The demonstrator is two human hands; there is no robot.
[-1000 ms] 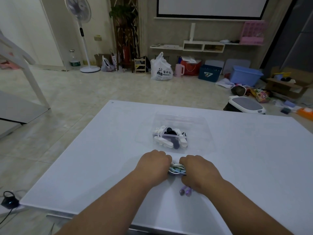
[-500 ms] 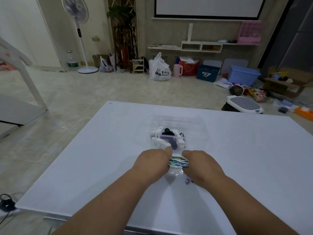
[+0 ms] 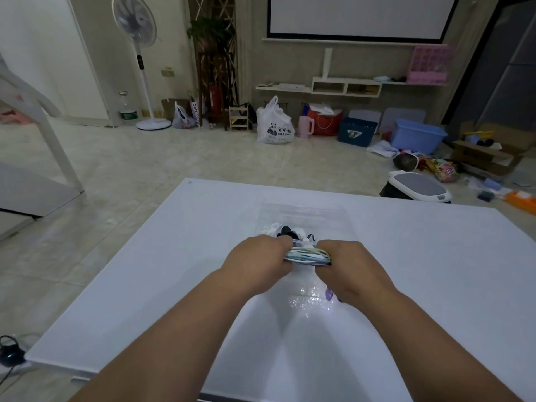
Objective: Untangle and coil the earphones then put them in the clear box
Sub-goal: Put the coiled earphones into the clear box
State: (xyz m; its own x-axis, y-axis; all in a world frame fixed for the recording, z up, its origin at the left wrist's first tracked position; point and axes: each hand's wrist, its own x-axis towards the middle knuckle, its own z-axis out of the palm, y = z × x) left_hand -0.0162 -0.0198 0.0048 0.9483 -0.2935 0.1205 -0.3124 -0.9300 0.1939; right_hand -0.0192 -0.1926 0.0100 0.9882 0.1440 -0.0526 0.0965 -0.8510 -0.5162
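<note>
A coiled bundle of pastel earphone cable (image 3: 309, 255) stretches between my two hands above the white table (image 3: 435, 271). My left hand (image 3: 258, 264) grips its left end and my right hand (image 3: 345, 266) grips its right end. Purple earbuds (image 3: 329, 294) hang below my right hand. The clear box (image 3: 304, 216) stands just beyond my hands, its near side hidden by them. White and dark earphones (image 3: 285, 231) lie inside it.
The table's far edge runs behind the box, with tiled floor beyond. A white-and-grey bin (image 3: 417, 187) stands off the far right corner. A dark cable (image 3: 8, 353) lies on the floor at lower left.
Both hands lifted the coiled bundle off the table and carried it forward to the near side of the clear box.
</note>
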